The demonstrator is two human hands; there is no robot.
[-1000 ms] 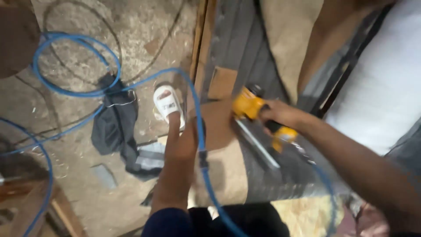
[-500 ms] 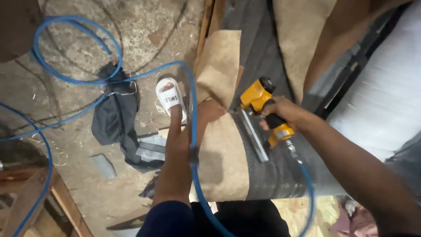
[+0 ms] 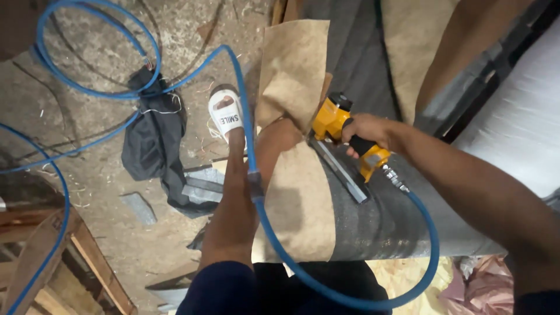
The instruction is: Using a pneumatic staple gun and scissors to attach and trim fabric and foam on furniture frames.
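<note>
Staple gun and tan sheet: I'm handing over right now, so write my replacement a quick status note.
Right hand: closed on the grip of the yellow staple gun, nose against the tan sheet.
Left hand: at the sheet's fold, partly hidden; grip unclear.
Blue air hose loops from the gun's base past the person's leg to the floor.
Done: the lower sheet lies flat over the dark grey padded roll; staples are too small to see.
Left: the upper flap stands loose and folded back.
</note>
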